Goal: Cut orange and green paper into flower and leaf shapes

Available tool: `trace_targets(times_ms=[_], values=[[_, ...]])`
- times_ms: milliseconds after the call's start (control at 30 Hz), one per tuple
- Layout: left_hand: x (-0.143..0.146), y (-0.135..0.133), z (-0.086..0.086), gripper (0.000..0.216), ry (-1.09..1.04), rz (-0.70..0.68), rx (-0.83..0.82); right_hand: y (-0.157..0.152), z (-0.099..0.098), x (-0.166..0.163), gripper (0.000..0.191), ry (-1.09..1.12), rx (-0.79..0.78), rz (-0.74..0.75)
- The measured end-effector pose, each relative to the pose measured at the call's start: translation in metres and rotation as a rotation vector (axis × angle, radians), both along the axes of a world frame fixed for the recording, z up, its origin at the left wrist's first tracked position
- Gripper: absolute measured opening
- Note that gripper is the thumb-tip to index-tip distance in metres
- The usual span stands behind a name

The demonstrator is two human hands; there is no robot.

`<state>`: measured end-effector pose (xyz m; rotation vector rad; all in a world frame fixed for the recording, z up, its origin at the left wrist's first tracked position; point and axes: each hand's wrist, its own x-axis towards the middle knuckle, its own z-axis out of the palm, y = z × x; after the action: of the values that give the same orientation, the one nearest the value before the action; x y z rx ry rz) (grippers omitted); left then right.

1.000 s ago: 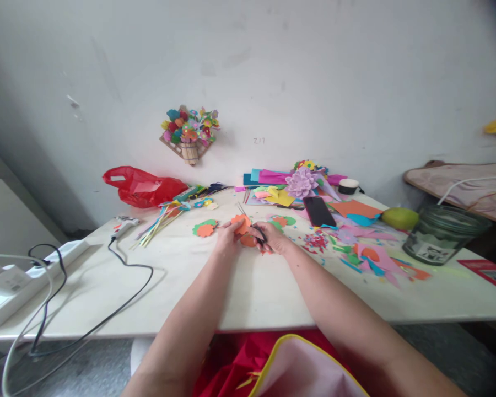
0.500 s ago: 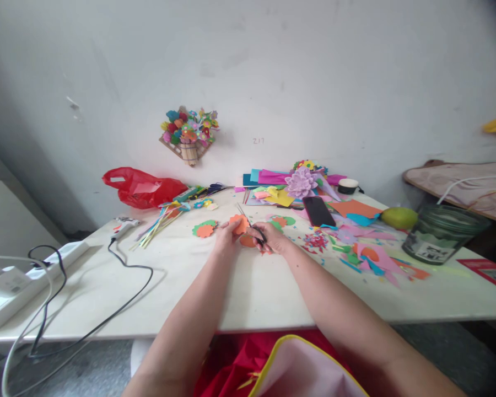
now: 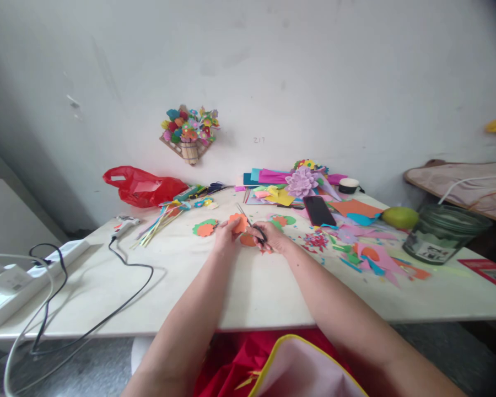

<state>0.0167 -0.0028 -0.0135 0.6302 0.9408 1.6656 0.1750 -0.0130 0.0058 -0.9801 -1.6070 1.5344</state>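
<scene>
My left hand [image 3: 225,237] pinches an orange foam flower shape [image 3: 238,223] just above the white table [image 3: 107,275]. My right hand [image 3: 271,237] grips small scissors [image 3: 252,225] by their black handles, with the blades pointing up and left into the orange piece. Another orange piece [image 3: 247,240] lies under the hands. A finished green and orange foam flower [image 3: 204,227] rests on the table just left of my left hand.
Foam scraps [image 3: 367,256], a black phone [image 3: 318,211], coloured sheets [image 3: 273,179], a purple paper flower [image 3: 301,182], a green fruit [image 3: 399,218] and a glass jar [image 3: 442,234] fill the right side. Sticks [image 3: 159,220], a red bag [image 3: 143,186], a glue gun [image 3: 124,225] and its cable [image 3: 119,286] lie left.
The orange shape has turned slightly between my fingers and the scissors have shifted a little along its edge. Both hands stay in the same spot.
</scene>
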Motion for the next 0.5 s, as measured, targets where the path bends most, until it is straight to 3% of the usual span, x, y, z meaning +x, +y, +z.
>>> trace_targets(times_ms=[500], values=[[-0.0064, 0.0063, -0.0039, 0.018, -0.060, 0.024, 0.024, -0.0015, 0.0022, -0.0001, 0.031, -0.024, -0.017, 0.023]])
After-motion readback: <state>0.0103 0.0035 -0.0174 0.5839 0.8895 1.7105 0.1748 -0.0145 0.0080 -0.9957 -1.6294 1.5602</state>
